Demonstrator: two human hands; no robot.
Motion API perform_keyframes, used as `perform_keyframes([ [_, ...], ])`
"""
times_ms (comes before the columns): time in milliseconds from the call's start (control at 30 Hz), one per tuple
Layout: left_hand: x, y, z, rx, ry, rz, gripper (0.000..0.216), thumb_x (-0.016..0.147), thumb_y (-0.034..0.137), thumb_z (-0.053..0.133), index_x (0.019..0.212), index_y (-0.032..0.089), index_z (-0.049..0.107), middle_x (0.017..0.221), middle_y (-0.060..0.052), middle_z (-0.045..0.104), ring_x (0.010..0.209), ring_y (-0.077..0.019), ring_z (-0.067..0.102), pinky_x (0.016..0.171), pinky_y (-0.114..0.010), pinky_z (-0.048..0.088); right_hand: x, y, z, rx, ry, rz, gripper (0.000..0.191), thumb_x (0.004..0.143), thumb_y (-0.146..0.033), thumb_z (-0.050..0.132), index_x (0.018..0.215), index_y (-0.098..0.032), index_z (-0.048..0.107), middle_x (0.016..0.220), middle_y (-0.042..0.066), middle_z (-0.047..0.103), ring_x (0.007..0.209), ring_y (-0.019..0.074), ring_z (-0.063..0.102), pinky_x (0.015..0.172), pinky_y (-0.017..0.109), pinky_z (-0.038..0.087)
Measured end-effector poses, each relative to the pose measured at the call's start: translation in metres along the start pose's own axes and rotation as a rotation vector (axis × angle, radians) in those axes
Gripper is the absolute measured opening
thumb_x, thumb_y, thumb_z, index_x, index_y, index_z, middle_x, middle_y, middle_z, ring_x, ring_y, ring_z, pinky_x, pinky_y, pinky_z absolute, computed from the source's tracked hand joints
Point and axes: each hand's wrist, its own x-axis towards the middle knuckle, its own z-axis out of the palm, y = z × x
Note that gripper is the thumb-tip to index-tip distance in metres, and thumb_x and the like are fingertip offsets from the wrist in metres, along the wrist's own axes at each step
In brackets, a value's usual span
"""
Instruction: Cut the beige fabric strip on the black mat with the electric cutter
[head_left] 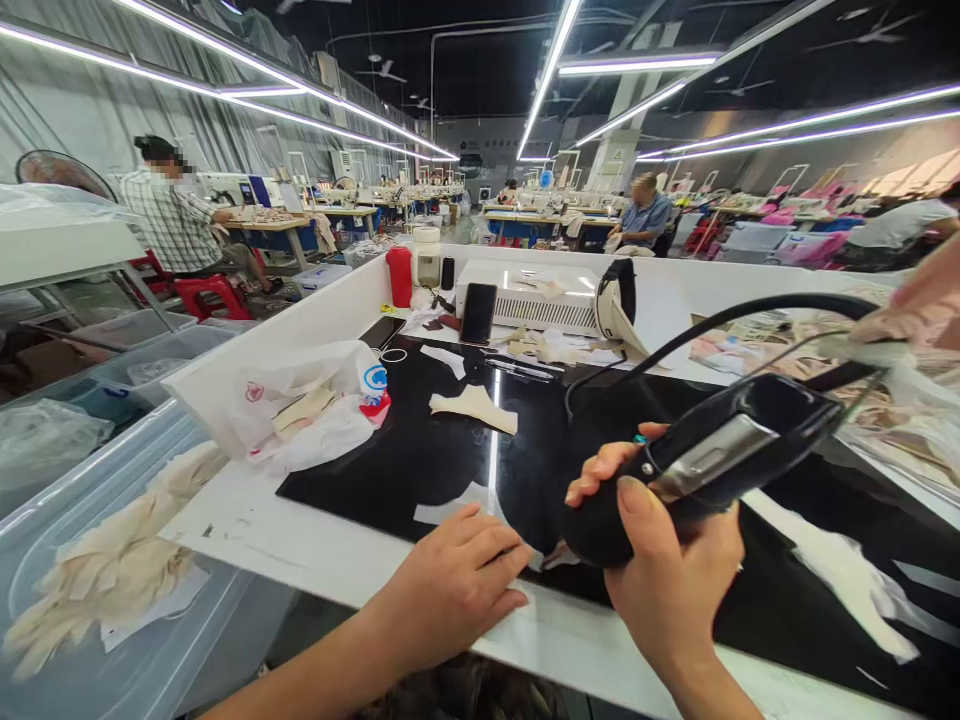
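Observation:
My right hand (671, 560) is wrapped around a black corded iron (720, 450) with a silver panel, held tilted over the front of a black board (360, 490). My left hand (465, 570) lies palm down at the board's front edge, fingers stretched out and thumb low. Just beyond its fingers is a pale, thin cut piece (442, 510), partly hidden by the hand. A small scrap (559, 555) lies between my left hand and the iron. Farther back on the board is a cream cut piece (476, 405), with a smaller white piece (444, 358) behind it.
A plastic bag (307, 440) with cut pieces stands left. Cream pieces (135, 560) fill a clear bin beside the table. At the back are a phone (478, 312), a red bottle (400, 277) and a white machine (532, 295). Another person's hand (919, 305) reaches in at right, near the iron's cord.

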Motion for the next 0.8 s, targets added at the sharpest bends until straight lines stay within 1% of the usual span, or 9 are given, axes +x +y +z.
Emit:
perform_keyframes([
  [67,-0.004,-0.004,-0.009,-0.001,0.016,-0.048,0.027,0.107,0.031,0.052,0.127,0.015,0.063,0.119,-0.008,0.071,0.112,-0.0212,0.068,0.116,-0.047,0.048,0.004,0.000,-0.003,-0.009,0.027,0.001,0.043,0.081,-0.035,0.085,0.115,-0.027,0.061,0.080,-0.003,0.067,0.067,0.0154,0.062,0.060,0.031,0.057],
  [167,-0.015,-0.016,-0.023,0.007,0.045,-0.174,0.024,0.105,0.025,0.057,0.126,0.016,0.065,0.119,-0.008,0.071,0.111,-0.0214,0.067,0.117,-0.050,0.047,0.011,0.001,-0.007,-0.036,0.073,0.003,0.046,0.076,-0.037,0.087,0.113,-0.027,0.063,0.080,-0.003,0.067,0.066,0.0164,0.063,0.060,0.032,0.057],
  [267,-0.027,-0.028,-0.033,-0.014,0.066,-0.300,0.022,0.100,0.021,0.065,0.121,0.018,0.069,0.118,-0.007,0.071,0.108,-0.0218,0.067,0.106,-0.044,0.055,0.016,-0.001,-0.009,-0.063,0.129,-0.002,0.047,0.071,-0.038,0.088,0.111,-0.028,0.065,0.077,-0.004,0.066,0.066,0.0178,0.062,0.059,0.033,0.056],
  [333,-0.034,-0.033,-0.035,-0.042,0.081,-0.358,0.021,0.096,0.019,0.069,0.117,0.019,0.071,0.118,-0.007,0.071,0.109,-0.0218,0.067,0.100,-0.039,0.058,0.019,-0.003,-0.006,-0.087,0.165,-0.005,0.046,0.068,-0.036,0.088,0.108,-0.028,0.066,0.077,-0.004,0.066,0.066,0.0189,0.062,0.059,0.035,0.057],
  [367,-0.037,-0.034,-0.035,-0.056,0.087,-0.379,0.020,0.095,0.018,0.071,0.115,0.019,0.072,0.118,-0.007,0.071,0.109,-0.0216,0.067,0.099,-0.038,0.058,0.020,-0.005,-0.004,-0.094,0.182,-0.004,0.046,0.066,-0.034,0.088,0.106,-0.028,0.066,0.076,-0.003,0.066,0.066,0.0198,0.062,0.060,0.036,0.057],
  [533,-0.041,-0.032,-0.034,-0.115,0.084,-0.438,0.020,0.090,0.020,0.078,0.110,0.021,0.074,0.118,-0.005,0.072,0.111,-0.0214,0.067,0.107,-0.042,0.055,0.022,-0.013,0.012,-0.054,0.248,0.054,0.045,0.060,-0.029,0.085,0.102,-0.028,0.067,0.073,-0.003,0.065,0.066,0.0209,0.060,0.057,0.037,0.057],
  [600,-0.041,-0.031,-0.034,-0.129,0.086,-0.448,0.018,0.089,0.021,0.080,0.106,0.021,0.074,0.118,-0.004,0.072,0.111,-0.0217,0.067,0.109,-0.043,0.053,0.021,-0.013,0.022,-0.017,0.219,0.053,0.045,0.061,-0.028,0.084,0.102,-0.027,0.066,0.071,-0.004,0.064,0.063,0.0195,0.058,0.053,0.035,0.056],
  [667,-0.040,-0.031,-0.034,-0.145,0.094,-0.455,0.013,0.089,0.021,0.080,0.101,0.021,0.074,0.116,-0.004,0.072,0.110,-0.0213,0.068,0.110,-0.044,0.052,0.018,-0.010,0.033,0.027,0.161,0.038,0.045,0.064,-0.030,0.084,0.104,-0.026,0.065,0.070,-0.004,0.064,0.060,0.0182,0.058,0.051,0.033,0.055],
  [800,-0.040,-0.032,-0.033,-0.178,0.101,-0.464,0.008,0.090,0.019,0.078,0.095,0.021,0.072,0.115,-0.003,0.073,0.110,-0.0202,0.068,0.113,-0.044,0.049,0.009,0.002,0.056,0.101,0.067,0.058,0.047,0.070,-0.033,0.085,0.109,-0.024,0.062,0.072,-0.004,0.066,0.060,0.0166,0.060,0.053,0.031,0.055],
])
